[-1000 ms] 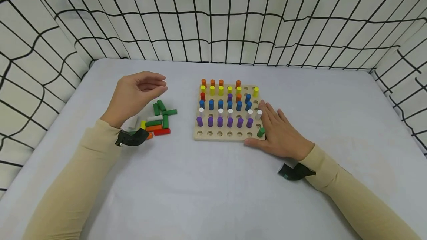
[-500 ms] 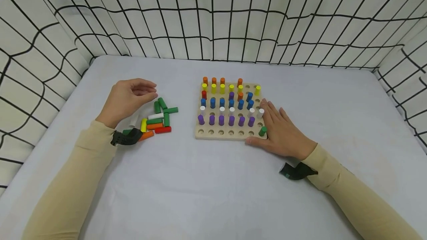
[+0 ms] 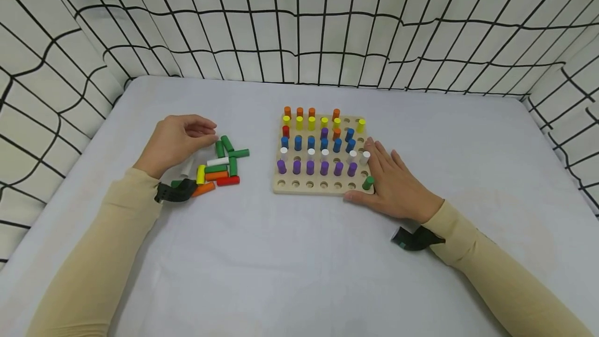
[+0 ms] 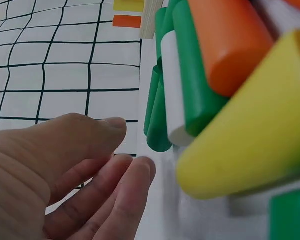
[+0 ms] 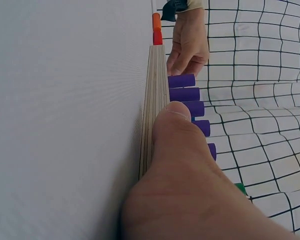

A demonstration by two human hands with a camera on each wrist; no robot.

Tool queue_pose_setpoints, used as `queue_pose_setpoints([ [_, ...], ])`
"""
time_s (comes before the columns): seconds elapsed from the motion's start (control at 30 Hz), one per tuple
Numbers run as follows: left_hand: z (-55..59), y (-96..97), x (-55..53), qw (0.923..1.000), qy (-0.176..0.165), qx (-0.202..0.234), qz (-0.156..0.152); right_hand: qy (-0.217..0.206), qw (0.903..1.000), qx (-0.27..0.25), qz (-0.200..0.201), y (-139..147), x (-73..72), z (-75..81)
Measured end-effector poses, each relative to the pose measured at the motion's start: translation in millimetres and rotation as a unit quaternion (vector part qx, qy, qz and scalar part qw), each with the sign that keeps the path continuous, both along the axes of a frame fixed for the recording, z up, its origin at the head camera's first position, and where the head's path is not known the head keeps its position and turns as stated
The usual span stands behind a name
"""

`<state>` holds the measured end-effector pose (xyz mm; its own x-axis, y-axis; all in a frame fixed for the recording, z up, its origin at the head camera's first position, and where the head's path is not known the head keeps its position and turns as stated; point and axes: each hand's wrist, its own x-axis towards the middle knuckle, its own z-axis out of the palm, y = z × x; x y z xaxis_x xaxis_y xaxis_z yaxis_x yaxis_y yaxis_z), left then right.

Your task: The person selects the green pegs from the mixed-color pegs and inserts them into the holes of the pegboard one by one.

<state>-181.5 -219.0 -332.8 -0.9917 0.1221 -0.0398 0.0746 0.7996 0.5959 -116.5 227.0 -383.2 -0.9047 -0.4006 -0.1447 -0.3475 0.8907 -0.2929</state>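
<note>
My left hand (image 3: 175, 142) hovers over the far left side of a pile of loose wooden pegs, fingers loosely bent. In the left wrist view its thumb and fingertips stand apart with nothing between them, close to some green pegs (image 4: 160, 135) and a white peg (image 4: 176, 100). A yellow peg (image 4: 250, 130) lies nearer that camera. My right hand (image 3: 398, 186) rests flat along the right side of the wooden pegboard (image 3: 302, 190), thumb against its front edge. Upright pegs fill many holes; a green peg (image 3: 368, 183) stands at the front right corner beside the thumb.
Orange pegs (image 3: 217, 176) and a red peg (image 3: 228, 181) lie on the near side of the pile, left of the board. A white cloth (image 3: 290, 259) covers the table. Black grid netting (image 3: 309, 35) over white surrounds its back and sides.
My left hand has moved slightly left and lower toward the pegs, its fingers still loosely bent. The right hand has stayed against the board. The head view has shifted a little.
</note>
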Motion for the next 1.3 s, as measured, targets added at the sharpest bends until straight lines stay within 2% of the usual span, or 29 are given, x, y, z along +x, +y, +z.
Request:
queue_pose_setpoints([
  [0.3, -1.8, 3.1, 0.8, 0.9995, -0.03, -0.005, -0.007, -0.001, 1.0, 0.001, 0.0, 0.3, -0.5, -1.1],
  [1.07, 2.1, 2.4, 1.4, 0.9991, -0.037, -0.006, -0.02, -0.007, 1.0, 0.002, -0.003, 0.3, -0.2, -0.3],
  [1.3, 4.2, 3.1, 1.2, 0.9964, -0.069, -0.032, -0.038, -0.006, 1.0, 0.002, -0.003, 0.5, -0.4, -1.1],
])
